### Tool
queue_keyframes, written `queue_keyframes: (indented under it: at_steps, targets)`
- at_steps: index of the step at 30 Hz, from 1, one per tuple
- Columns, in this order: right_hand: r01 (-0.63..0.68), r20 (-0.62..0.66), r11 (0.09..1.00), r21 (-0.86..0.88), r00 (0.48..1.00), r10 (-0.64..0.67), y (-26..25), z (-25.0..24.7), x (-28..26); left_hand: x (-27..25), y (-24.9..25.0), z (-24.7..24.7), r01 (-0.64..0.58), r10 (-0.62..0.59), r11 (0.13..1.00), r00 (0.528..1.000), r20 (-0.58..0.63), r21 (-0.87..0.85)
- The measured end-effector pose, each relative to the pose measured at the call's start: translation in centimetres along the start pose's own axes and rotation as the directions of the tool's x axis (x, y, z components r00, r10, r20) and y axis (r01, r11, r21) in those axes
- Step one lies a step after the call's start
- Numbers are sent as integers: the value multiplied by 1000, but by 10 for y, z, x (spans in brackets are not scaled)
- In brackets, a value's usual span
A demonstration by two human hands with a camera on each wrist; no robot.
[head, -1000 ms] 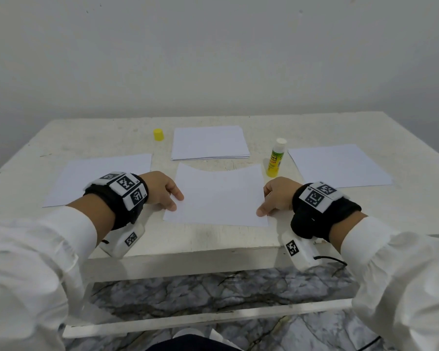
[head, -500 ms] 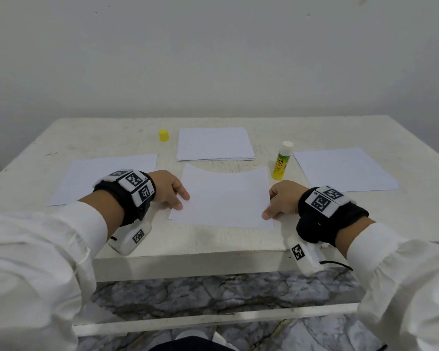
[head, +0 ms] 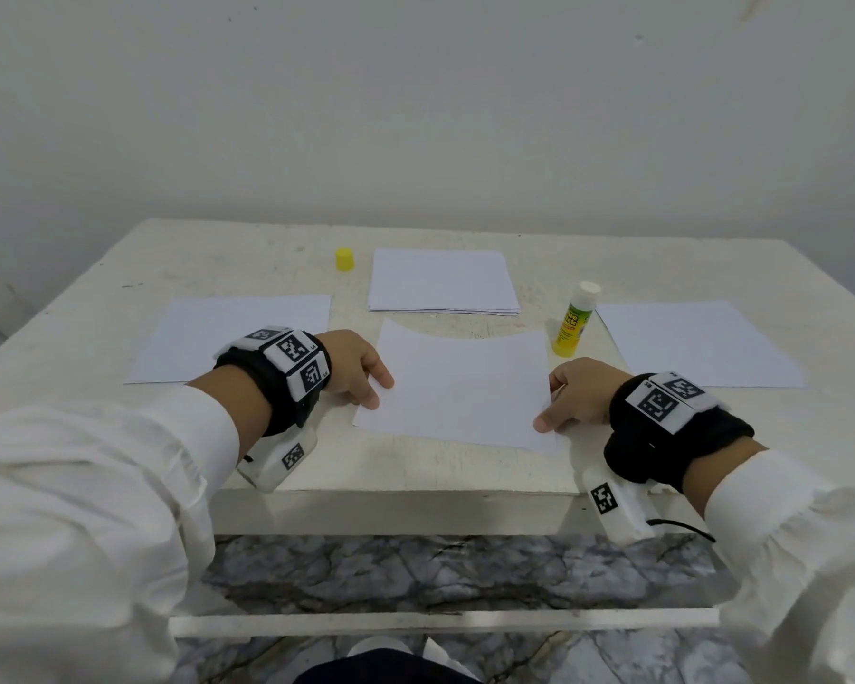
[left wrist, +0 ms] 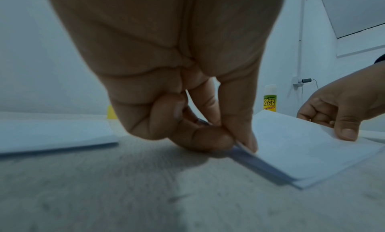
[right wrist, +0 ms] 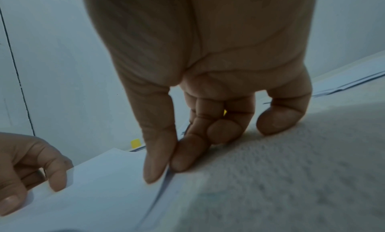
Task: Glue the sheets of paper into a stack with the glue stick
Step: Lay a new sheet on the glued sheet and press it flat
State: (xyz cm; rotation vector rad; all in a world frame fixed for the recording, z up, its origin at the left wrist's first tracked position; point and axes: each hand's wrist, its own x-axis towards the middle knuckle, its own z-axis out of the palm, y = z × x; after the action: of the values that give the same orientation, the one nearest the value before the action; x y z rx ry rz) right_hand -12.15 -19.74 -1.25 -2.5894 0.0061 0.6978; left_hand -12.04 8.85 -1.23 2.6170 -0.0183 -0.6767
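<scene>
A white sheet of paper (head: 460, 382) lies over another sheet near the table's front edge, its far edge bowed upward. My left hand (head: 361, 372) pinches its left edge between thumb and fingers (left wrist: 239, 141). On the other side my right hand (head: 573, 397) pinches the right edge (right wrist: 164, 169). The top sheet (left wrist: 302, 146) is raised slightly off the sheet under it. The yellow-green glue stick (head: 573, 320) stands uncapped, just beyond my right hand. Its yellow cap (head: 344, 259) sits at the back left.
A stack of white sheets (head: 443, 281) lies at the back centre. Single sheets lie at the left (head: 233, 333) and at the right (head: 697, 343). The white table (head: 415, 466) ends just in front of my wrists, with marble floor below.
Both hands keep the same hold on the sheet's side edges. The sheet has barely shifted; the head view has tilted a little.
</scene>
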Motion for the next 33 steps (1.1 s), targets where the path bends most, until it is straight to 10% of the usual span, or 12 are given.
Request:
queue_keyframes:
  at_steps: [33]
  targets:
    - [10,-16,995,97,1000,-8,13,-4,2,-9,4,6,-6,5,1000,999,-39,-12]
